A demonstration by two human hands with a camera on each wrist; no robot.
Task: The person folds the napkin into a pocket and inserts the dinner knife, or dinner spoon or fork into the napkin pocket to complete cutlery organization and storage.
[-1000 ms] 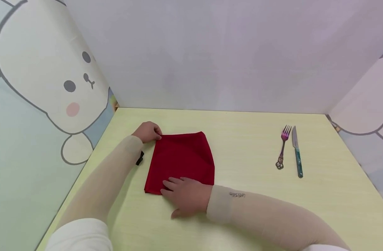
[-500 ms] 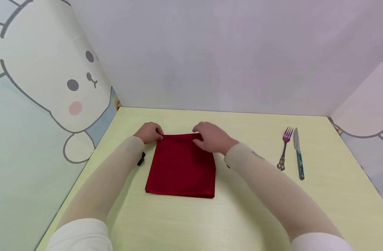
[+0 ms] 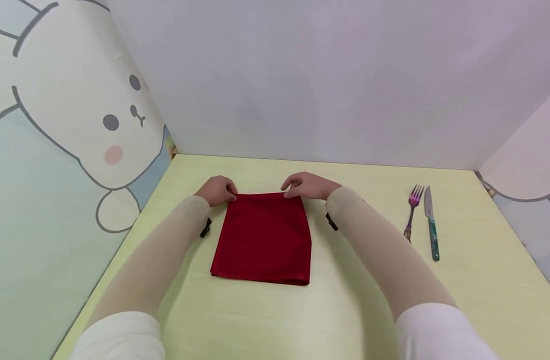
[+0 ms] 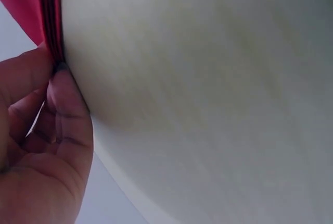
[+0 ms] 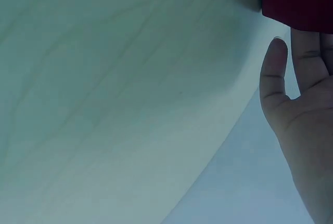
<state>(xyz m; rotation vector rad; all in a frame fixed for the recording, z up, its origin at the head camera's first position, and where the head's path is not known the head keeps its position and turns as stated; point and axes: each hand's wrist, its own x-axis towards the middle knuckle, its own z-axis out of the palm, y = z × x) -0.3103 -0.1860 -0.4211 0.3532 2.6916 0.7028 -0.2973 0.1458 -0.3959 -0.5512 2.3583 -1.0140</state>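
A folded red cloth (image 3: 263, 237) lies on the pale wooden table, roughly square. My left hand (image 3: 216, 190) pinches its far left corner between thumb and fingers. In the left wrist view the stacked layers of the cloth (image 4: 50, 10) run into the grip of the left hand (image 4: 47, 125). My right hand (image 3: 312, 186) is at the far right corner, its thumb by the edge and its index finger held apart beyond it. In the right wrist view the red cloth (image 5: 299, 0) hides some fingertips of the right hand (image 5: 307, 104), whose little finger is straight.
To the right on the table (image 3: 360, 175) lie a purplish metal fork (image 3: 412, 210) and a knife (image 3: 431, 222) with a teal handle. The right forearm partly covers the fork's handle end. A pale wall (image 3: 324, 90) stands behind the table, with cartoon-printed panels (image 3: 77, 125) at the sides.
My right hand has lifted from the cloth's near edge and moved away from me to its far right corner. The left hand keeps its pinch on the far left corner.
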